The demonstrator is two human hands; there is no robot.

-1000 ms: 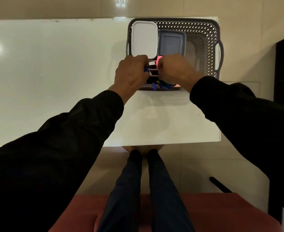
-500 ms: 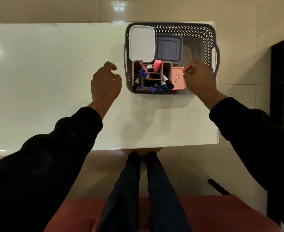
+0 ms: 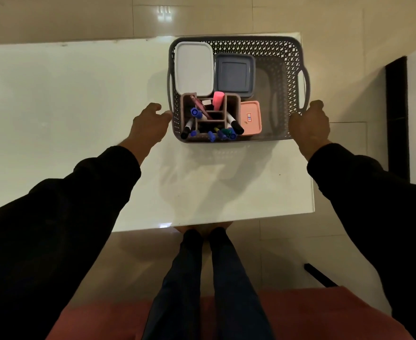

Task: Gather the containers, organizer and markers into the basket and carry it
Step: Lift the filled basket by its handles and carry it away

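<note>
The grey perforated basket (image 3: 275, 57) stands on the white table (image 3: 79, 106) at its far right. Inside it lie a white container (image 3: 193, 67), a blue-grey container (image 3: 234, 76) and a small pink container (image 3: 250, 117). The brown organizer (image 3: 234, 104) sits in the basket's near left part with several markers (image 3: 235, 125) and a pink highlighter (image 3: 218, 99) in it. My left hand (image 3: 150, 123) is just left of the basket with its fingers loosely curled, the thumb by the wall. My right hand (image 3: 309, 123) is against the basket's right side below the handle (image 3: 305, 87); its fingers are hidden.
The table's right edge runs just beyond the basket, and a dark doorway strip (image 3: 396, 119) lies further right. My legs (image 3: 209, 278) stand at the table's near edge, above a red surface (image 3: 325, 315). A tiled floor surrounds the table.
Both hands have left the organizer and spread apart. The left has gone to the basket's left wall, the right to its right side by the handle. The organizer now rests in the basket.
</note>
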